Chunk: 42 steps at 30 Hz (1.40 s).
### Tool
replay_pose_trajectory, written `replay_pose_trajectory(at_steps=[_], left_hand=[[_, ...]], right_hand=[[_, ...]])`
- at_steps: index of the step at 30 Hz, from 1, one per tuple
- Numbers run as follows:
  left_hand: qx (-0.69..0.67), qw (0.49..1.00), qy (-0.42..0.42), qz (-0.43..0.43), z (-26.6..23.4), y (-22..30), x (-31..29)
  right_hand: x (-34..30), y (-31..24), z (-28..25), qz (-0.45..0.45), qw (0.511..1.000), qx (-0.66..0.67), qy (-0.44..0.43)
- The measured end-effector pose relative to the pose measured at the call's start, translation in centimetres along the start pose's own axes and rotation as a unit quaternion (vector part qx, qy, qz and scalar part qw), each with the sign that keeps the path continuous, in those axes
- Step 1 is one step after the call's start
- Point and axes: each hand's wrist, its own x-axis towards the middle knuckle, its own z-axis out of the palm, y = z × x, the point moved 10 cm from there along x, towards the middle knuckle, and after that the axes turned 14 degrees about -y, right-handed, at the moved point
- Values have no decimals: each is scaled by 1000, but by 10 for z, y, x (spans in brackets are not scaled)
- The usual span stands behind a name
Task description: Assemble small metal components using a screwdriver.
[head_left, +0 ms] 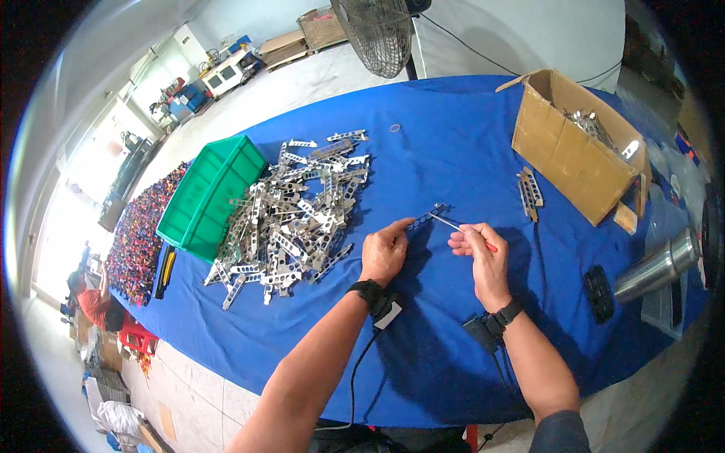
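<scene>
My left hand [384, 253] is closed, its fingertips pinching the near end of a narrow perforated metal strip [423, 219] over the blue cloth. In my right hand [487, 260] is a thin screwdriver [447, 222]; its red handle shows between the fingers. The shaft's tip meets the strip near its far end, though the exact contact is too small to make out. To the left of my left hand spreads a heap of similar perforated metal strips [291, 219]. Two more strips [530, 190] lie beyond my right hand.
A green bin [208, 189] lies tipped beside the heap, near a mass of small multicoloured pieces [140, 241]. On the right are a cardboard box [563, 143] with metal parts, a steel flask [657, 264] and a black object [598, 294]. A fan [375, 34] stands beyond the table.
</scene>
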Motion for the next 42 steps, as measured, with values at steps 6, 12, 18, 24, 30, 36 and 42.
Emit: replay_pose_trajectory(at_steps=[6,12,18,24,30,36,42], left_hand=[[-7,1000,-2,-20,1,-3,-1],[-3,1000,-6,-19,-1,1,-2],[1,1000,0,-15,1,1,-1],[-6,1000,4,-13,1,-1,-1],[4,1000,-2,-25,1,-3,-2],[1,999,28,36,0,4,-2],[-6,1000,-5,-29,2,-3,-2]], right_hand=[[1,0,1,-11,999,-32,-43],[1,-6,3,-30,998,-27,-48],[2,-3,-6,-18,999,-19,-18],[2,-5,4,-20,995,-74,-69],[0,-7,0,-29,996,-64,-47],[1,-10,0,-31,998,-36,-36],[2,-3,1,-6,998,-24,-63]])
